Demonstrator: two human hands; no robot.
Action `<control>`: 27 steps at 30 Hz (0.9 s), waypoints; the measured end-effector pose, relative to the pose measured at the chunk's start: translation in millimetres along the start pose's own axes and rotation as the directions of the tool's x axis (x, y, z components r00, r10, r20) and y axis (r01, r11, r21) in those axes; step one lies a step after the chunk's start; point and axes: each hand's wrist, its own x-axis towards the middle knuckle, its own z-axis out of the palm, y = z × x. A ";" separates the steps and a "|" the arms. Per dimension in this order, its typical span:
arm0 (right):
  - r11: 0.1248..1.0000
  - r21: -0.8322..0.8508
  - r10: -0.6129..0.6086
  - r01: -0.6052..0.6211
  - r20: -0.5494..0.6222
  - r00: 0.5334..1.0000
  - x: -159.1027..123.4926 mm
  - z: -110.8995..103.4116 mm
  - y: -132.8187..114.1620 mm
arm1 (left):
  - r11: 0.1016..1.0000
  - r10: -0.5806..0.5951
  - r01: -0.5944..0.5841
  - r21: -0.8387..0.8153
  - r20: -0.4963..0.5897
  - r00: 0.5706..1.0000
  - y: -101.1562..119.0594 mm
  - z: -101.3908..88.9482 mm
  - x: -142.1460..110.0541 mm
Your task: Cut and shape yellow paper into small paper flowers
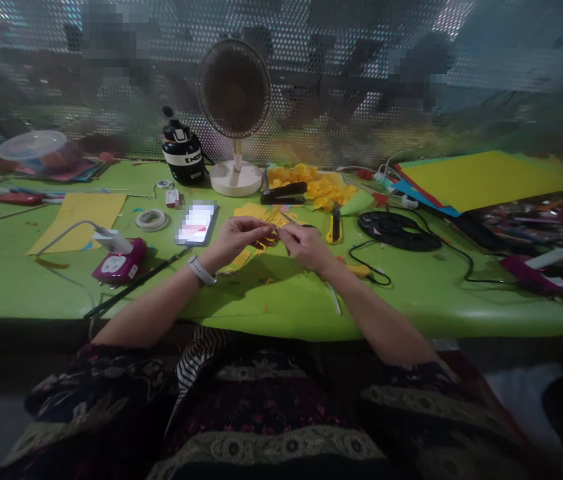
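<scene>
My left hand (239, 237) and my right hand (304, 244) meet over the green table (411, 300), fingers pinched together on a small yellow paper piece (270, 233). The right hand also seems to hold a thin stick-like tool, too small to name. Yellow paper sheets (256, 215) lie under and just behind the hands. A white watch (201, 271) sits on my left wrist.
A phone (196, 224), a tape roll (151, 219), a purple device (120, 263) with cable and a yellow sheet (81, 219) lie left. Behind stand a fan (234, 113), black bottle (183, 155), stapler (284, 193) and yellow paper flowers (324, 187). Right: black palette (398, 231), coloured sheets (486, 179).
</scene>
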 end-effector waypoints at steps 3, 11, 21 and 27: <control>1.000 0.012 -0.010 0.010 0.006 1.000 0.1 -0.6 -0.6 | 1.000 0.003 -0.003 -0.001 0.006 1.000 -0.6 -0.5 -0.2; 0.999 0.038 -0.009 0.008 0.028 1.000 0.0 -0.7 -2.2 | 0.999 0.020 -0.020 -0.029 0.018 1.000 -1.0 -0.2 -0.7; 0.999 0.037 -0.033 0.031 0.036 0.999 0.4 -0.8 -1.0 | 0.998 0.021 -0.020 -0.052 0.011 1.000 -2.6 0.2 -0.3; 0.998 0.041 -0.039 0.037 0.042 0.998 0.6 -0.3 0.9 | 0.998 0.035 -0.035 -0.051 -0.002 0.999 -3.4 0.9 -0.2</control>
